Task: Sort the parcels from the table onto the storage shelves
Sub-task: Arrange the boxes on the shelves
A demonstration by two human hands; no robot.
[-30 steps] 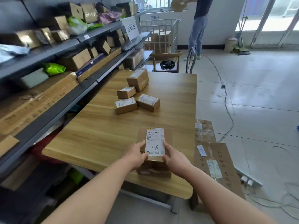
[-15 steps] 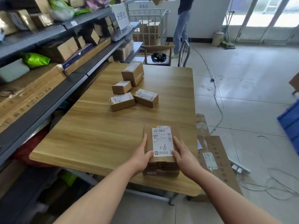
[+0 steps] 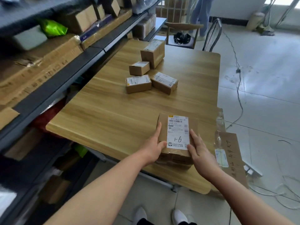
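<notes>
Storage shelves (image 3: 68, 65) run down the left of the frame, dark rails, packed with brown cartons. A green bag (image 3: 53, 28) lies at upper left, with a long taped carton (image 3: 40, 62) below it.

The wooden surface (image 3: 113, 114) fills the centre. Four small parcels (image 3: 138, 83) sit in a cluster at upper centre, all brown cardboard with white labels. The tallest is at the back, and the two front ones are angled toward each other and touch or nearly touch.

The left grip (image 3: 154, 146) is at lower centre. Its fingers lie straight along the left side of the parcel (image 3: 177, 132) and its thumb is on top, at the label's lower left corner. It stays wide, pressed against the box, not curled round it.

The parcel is a flat brown cardboard box, resting on the surface near its front edge, lower centre-right of the frame. A tall white shipping label covers most of the top, with a barcode near its upper end, small print, and "1-6" handwritten in black lower down. There is clear tape on the near side.

The right grip (image 3: 200, 153) lies flat on the parcel's right top edge, fingers straight, thumb at the label's lower right corner. It is also wide and pressing.

Flattened cardboard (image 3: 230, 153) with handwriting stands just beside the surface's right edge. A chair (image 3: 183, 28) is at top centre, and a cable (image 3: 240, 88) trails on the floor at right.
</notes>
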